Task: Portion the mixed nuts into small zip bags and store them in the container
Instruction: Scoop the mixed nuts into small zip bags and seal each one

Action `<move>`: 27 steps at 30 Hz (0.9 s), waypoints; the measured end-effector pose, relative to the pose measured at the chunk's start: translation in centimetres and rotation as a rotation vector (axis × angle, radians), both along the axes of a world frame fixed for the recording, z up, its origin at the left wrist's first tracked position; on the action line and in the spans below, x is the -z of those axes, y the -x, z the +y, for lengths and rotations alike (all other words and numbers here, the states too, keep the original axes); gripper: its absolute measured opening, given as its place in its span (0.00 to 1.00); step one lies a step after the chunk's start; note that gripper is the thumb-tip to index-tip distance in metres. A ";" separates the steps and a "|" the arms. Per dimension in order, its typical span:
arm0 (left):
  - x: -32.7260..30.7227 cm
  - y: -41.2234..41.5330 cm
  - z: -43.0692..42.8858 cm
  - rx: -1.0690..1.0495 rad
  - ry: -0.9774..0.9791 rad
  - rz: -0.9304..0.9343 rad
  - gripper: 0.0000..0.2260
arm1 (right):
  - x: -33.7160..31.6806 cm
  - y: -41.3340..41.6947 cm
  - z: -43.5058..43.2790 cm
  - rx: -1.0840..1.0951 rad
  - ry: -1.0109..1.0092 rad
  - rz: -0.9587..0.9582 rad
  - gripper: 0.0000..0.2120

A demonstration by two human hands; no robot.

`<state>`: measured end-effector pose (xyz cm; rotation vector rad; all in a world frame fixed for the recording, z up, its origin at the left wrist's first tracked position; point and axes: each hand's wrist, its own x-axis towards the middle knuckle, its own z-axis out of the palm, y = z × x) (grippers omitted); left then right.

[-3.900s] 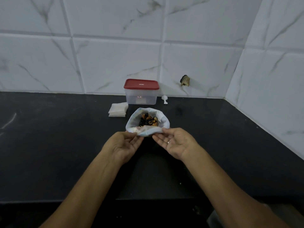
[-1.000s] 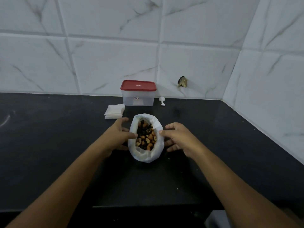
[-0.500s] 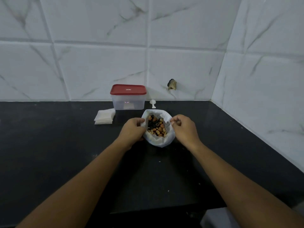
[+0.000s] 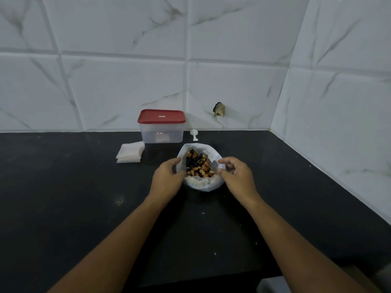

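Note:
A white plastic bag (image 4: pixel 201 183) stands open on the black counter, its rim rolled down around mixed nuts (image 4: pixel 198 164). My left hand (image 4: pixel 167 179) grips the bag's left rim. My right hand (image 4: pixel 238 178) pinches the right rim, fingers curled over the plastic. Behind the bag stands a clear container (image 4: pixel 161 135) with a red lid (image 4: pixel 161 116), closed. A stack of small white zip bags (image 4: pixel 129 155) lies to the container's left. A small white scoop (image 4: pixel 194 134) sits to the container's right by the wall.
The black counter (image 4: pixel 84 208) meets marble-tiled walls at the back and on the right, forming a corner. A dark broken spot (image 4: pixel 219 109) marks the back wall. The counter's front edge runs near the bottom of the view.
The bag went from lying low in front of me to standing upright with its mouth wide open. Both hands moved from its near edge to its two sides, and grip the rim.

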<state>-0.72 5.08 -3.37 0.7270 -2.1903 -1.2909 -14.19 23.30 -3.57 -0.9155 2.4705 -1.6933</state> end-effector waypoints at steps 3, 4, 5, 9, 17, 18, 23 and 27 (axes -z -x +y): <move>0.2 -0.4 0.4 -0.042 0.133 0.010 0.23 | 0.2 -0.1 -0.2 0.002 -0.024 0.035 0.10; 0.3 -0.5 0.6 -0.050 0.184 0.027 0.21 | 0.2 -0.2 -0.2 0.013 -0.029 0.057 0.11; 0.3 -0.7 0.7 -0.054 0.228 0.046 0.20 | 0.1 -0.3 -0.3 0.029 -0.032 0.086 0.11; 0.2 -1.7 0.1 -0.059 0.273 0.098 0.19 | -0.1 -0.7 -0.4 0.126 -0.054 0.207 0.10; -2.6 -7.0 -5.4 -0.102 0.142 0.093 0.09 | -3.8 -2.1 -3.7 0.062 -0.090 0.501 0.05; -3.0 -7.6 -6.6 -0.123 0.141 0.095 0.08 | -4.6 -2.7 -5.0 0.018 -0.106 0.522 0.05; -2.9 -10.6 -11.7 -0.252 0.194 0.102 0.10 | -5.9 -5.6 -12.4 -0.241 -0.222 0.567 0.04; -0.6 -12.2 -14.6 -0.392 0.362 -0.001 0.13 | -5.5 -7.3 -18.3 -0.373 -0.381 0.539 0.06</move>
